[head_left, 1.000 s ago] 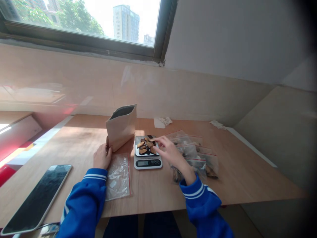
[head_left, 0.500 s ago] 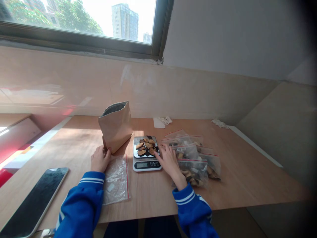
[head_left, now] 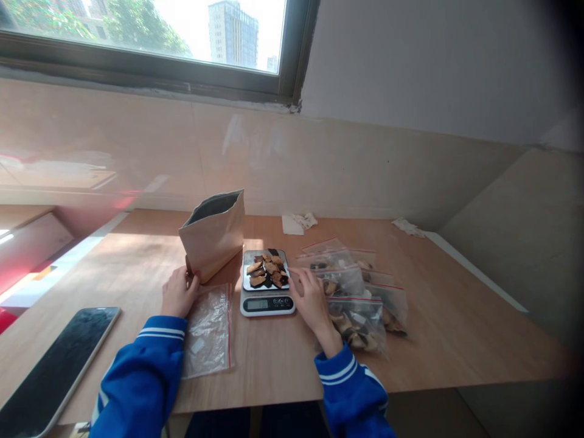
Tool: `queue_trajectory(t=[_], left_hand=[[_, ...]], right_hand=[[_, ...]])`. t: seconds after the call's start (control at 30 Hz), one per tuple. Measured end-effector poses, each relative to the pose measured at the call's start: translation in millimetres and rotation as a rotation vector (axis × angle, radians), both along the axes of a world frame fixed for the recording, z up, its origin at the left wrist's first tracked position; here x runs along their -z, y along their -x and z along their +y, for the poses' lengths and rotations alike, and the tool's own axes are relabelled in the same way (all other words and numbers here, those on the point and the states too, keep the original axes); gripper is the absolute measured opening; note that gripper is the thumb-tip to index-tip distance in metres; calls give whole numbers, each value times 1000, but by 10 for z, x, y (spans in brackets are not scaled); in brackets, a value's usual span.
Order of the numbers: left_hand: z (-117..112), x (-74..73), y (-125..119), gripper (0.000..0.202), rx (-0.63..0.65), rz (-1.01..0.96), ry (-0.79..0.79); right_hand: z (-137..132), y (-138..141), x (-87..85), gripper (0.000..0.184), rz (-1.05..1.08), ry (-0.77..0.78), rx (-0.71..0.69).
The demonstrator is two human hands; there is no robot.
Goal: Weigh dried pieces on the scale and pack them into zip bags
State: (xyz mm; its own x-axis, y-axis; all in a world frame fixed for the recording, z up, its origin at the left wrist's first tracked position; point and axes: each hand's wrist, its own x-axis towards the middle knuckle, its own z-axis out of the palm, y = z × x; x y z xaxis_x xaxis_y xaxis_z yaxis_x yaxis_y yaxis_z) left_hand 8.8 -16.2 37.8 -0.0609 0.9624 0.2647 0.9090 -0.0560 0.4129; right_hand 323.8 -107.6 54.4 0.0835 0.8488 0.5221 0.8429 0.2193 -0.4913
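Beside the lower left corner of an upright, open-topped brown paper pouch [head_left: 214,237], my left hand [head_left: 179,291] has its fingers closed on the pouch's edge. Under and beside that hand lies a flat, clear zip bag [head_left: 207,340] with a red seal line. Brown and black dried slices [head_left: 267,271] are heaped on the plate of a white digital kitchen scale [head_left: 268,305]; its display digits are too small to read surely. My right hand [head_left: 312,301] is at the plate's right edge, fingers partly bent and apart, holding nothing visible. Several clear zip bags of dried slices [head_left: 358,325] lie just right of it.
A large phone or tablet [head_left: 59,371] lies at the table's left. White paper scraps [head_left: 298,223] sit along the back edge by the wall, with another crumpled piece [head_left: 407,227] farther right. A window [head_left: 182,36] is above. The wooden table's [head_left: 274,371] front edge is close to me.
My right hand has drawn back slightly from the slices to the scale's edge. The pouch leans a little differently, with its opening shifted right. My left hand keeps its grip.
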Motion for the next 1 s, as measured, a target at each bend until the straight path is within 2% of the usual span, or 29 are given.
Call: queue_trajectory(t=[0.13,0.27,0.43,0.53,0.6,0.67,0.77,0.83,0.9,1.0], left_hand=[[14,35,17,43,31,-49,-48],[30,80,35,57,62,-141,-129],[23,71,43,60,190,-258,-141],[16,52,40,60,232,-308,-157],[12,46,36,60,242,-328,-166],[9,43,32,60,253,-336,-170],[5,40,26,56,278,-339,-199],[4,40,24,53,292,-340,-218],[5,44,23,53,288,-340,-210],[11,54,21,53,269,-331,-169]], right_hand=[[-22,-43,54,25,116,-93,-13],[33,-120,104,24,154,-108,-47],[209,-206,55,23,134,-126,-96],[208,-147,-146,24,165,-238,-134],[127,-35,-370,24,206,-336,-172],[22,111,-638,27,202,-368,-283],[-70,307,-1008,34,43,-257,-547],[-46,384,-1165,35,-32,-172,-638],[40,429,-1229,33,-86,-76,-663],[261,512,-1174,30,-158,101,-664]])
